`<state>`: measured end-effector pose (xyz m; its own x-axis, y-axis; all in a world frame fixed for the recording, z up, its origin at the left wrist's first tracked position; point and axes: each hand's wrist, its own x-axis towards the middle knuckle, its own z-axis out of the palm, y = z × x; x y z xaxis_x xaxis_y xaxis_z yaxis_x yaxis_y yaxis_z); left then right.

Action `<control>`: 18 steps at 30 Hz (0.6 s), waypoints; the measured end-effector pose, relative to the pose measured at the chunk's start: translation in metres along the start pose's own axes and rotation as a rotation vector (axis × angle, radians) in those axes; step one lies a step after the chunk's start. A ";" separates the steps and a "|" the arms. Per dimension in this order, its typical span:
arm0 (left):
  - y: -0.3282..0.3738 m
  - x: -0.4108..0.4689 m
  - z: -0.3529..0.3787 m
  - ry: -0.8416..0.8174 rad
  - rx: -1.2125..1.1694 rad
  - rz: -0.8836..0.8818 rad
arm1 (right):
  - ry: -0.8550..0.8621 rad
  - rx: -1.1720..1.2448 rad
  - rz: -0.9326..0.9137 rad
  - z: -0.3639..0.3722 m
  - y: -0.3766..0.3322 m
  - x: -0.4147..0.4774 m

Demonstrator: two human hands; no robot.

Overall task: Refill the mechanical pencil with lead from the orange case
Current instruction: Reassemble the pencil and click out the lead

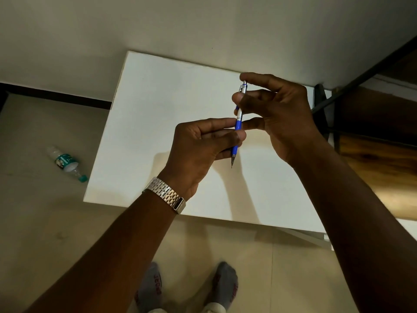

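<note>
A blue and silver mechanical pencil (238,123) is held nearly upright above the white table (158,114), its metal tip pointing down toward me. My left hand (203,147) grips the blue lower barrel between thumb and fingers. My right hand (277,116) holds the upper silver part, with the thumb against the clip and the index fingertip resting on the top cap. The other right fingers are spread. The orange lead case is nowhere in view.
A plastic water bottle (66,163) lies on the beige floor left of the table. A dark wooden shelf with a black metal frame (372,123) stands at the right. My socked feet (187,288) are below the table's near edge.
</note>
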<state>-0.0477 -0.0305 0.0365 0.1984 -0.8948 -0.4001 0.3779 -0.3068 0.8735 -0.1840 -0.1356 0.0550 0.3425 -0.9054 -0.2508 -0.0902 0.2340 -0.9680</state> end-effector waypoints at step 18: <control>-0.006 0.002 -0.002 0.035 -0.009 0.008 | 0.022 -0.024 0.004 0.004 0.009 0.003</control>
<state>-0.0478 -0.0302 0.0297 0.2327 -0.8851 -0.4030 0.3841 -0.2971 0.8742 -0.1799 -0.1344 0.0457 0.3218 -0.9119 -0.2548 -0.1146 0.2296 -0.9665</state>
